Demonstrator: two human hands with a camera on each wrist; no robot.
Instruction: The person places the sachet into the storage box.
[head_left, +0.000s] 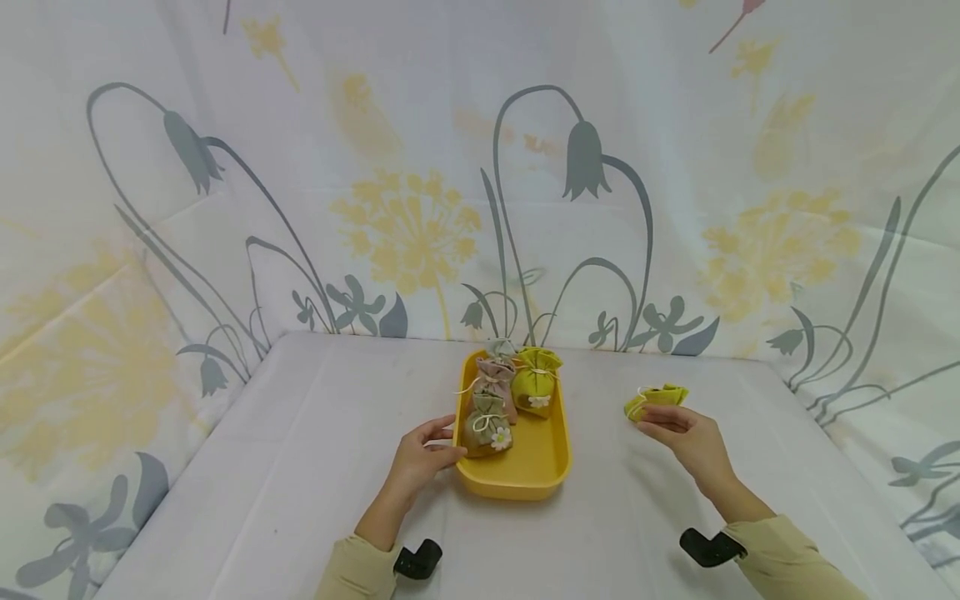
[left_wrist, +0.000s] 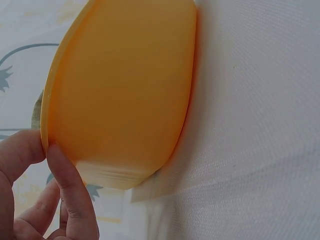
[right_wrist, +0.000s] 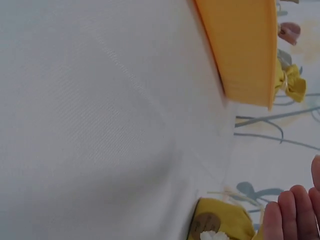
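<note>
My left hand (head_left: 420, 454) pinches the left rim of a yellow tray (head_left: 528, 479) between thumb and fingers; the left wrist view shows the tray's outer wall (left_wrist: 125, 90) close up. In the tray stand several small drawstring pouches: a greyish-green one (head_left: 483, 425) with a white flower, a pinkish one (head_left: 497, 377), a pale one (head_left: 501, 348) partly hidden behind, and a yellow-green one (head_left: 534, 383). My right hand (head_left: 693, 446) is at another yellow-green pouch (head_left: 667, 393) right of the tray. In the right wrist view its fingers (right_wrist: 287, 215) look straight beside that pouch, thumb apart.
A white cloth covers the table (head_left: 337, 400). Behind and at both sides hangs a white curtain (head_left: 450, 125) printed with grey and yellow flowers. Black wrist mounts (head_left: 418, 560) sit at both sleeves.
</note>
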